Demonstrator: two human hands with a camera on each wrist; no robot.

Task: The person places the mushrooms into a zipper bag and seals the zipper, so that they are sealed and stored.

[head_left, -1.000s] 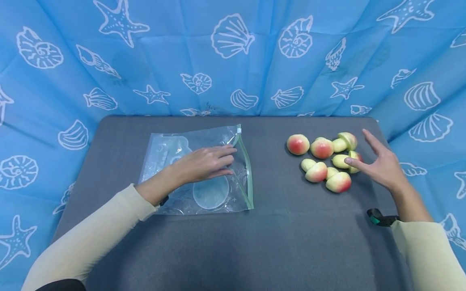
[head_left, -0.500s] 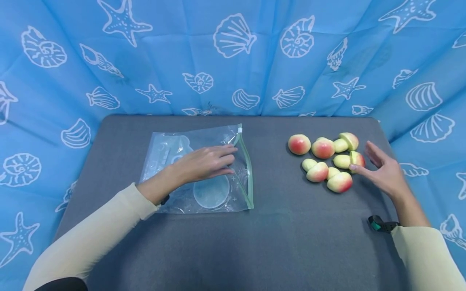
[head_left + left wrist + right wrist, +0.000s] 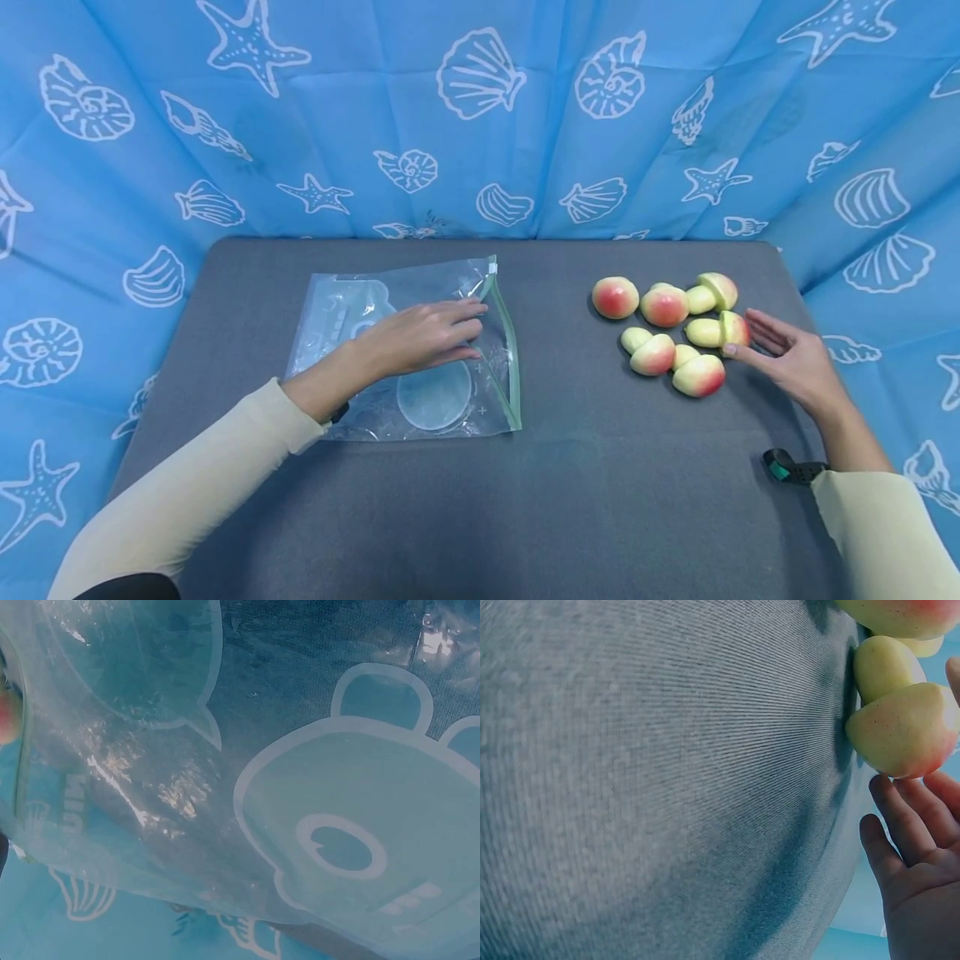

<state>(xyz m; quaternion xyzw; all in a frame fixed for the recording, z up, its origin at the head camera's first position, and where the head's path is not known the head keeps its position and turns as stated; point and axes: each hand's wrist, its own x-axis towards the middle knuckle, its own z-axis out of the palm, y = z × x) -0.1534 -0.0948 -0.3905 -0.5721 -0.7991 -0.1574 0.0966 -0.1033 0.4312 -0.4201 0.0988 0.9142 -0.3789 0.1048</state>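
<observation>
My left hand point(image 3: 416, 337) lies over a clear zip bag point(image 3: 435, 400) with a green zipper edge and pinches the upper lip of its mouth. The bag's mouth gapes to the right. A printed bear face fills much of the left wrist view on the bag's film; the left hand is out of that view. At the right, my right hand point(image 3: 802, 367) has its thumb and fingertips around the cap of a mushroom point(image 3: 705, 332), which is pale yellow-green with a red blush. In the right wrist view its extended fingers point(image 3: 904, 825) meet the cap's edge.
Several similar mushrooms lie close around it, among them one with a round cap point(image 3: 615, 297) at the left, one at the back point(image 3: 712, 292) and one in front point(image 3: 699, 376). They rest on a grey cloth-covered table point(image 3: 570, 500). A blue shell-print curtain point(image 3: 540, 125) stands behind.
My right hand has come down and in, its thumb and fingers drawing closer round the mushroom's cap. The left hand and the bag stay in place.
</observation>
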